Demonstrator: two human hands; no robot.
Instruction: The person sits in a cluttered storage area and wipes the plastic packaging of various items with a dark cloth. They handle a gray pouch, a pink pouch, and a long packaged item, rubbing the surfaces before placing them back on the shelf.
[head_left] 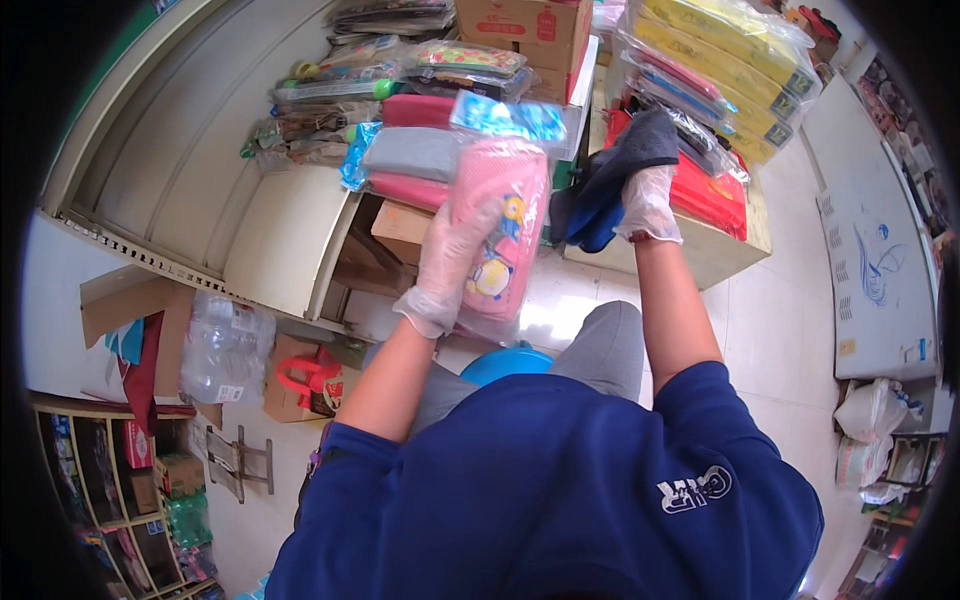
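Left hand: mine, in a thin see-through glove [455, 250], closed on the left edge of a packet, my fingers laid over its front; the underside of this grip is hidden from me.
Pink packet: the pink pouch in clear wrap [512, 230] is in that left grip, tilted slightly, with cartoon figures on its front (one yellow and blue, one paler below it).
Blue header: the patterned blue top strip [510, 118] is above my left fingers, at the packet's far end.
Right hand: mine, gloved likewise [650, 200], bunched around a cloth; the folds cover my fingertips.
Dark cloth: the dark grey cloth [645, 140] rises above my right grip and droops to its left, showing blue low down.
Stacked packets: a grey wrapped packet [410, 152] lies between reddish ones, just beyond my left grip and to its left.
Red package: a flat, shiny red package [710, 195] lies just right of my right grip, on a cream-coloured stand [735, 250].
Yellow packs: a wrapped pile of yellow packs [720, 60] is farther off, above and right of my right grip.
Carton: a brown box [530, 40] is beyond both grips, between them.
Blue seat: a rounded blue top [508, 362] shows below my left grip, between my grey-trousered legs [605, 345].
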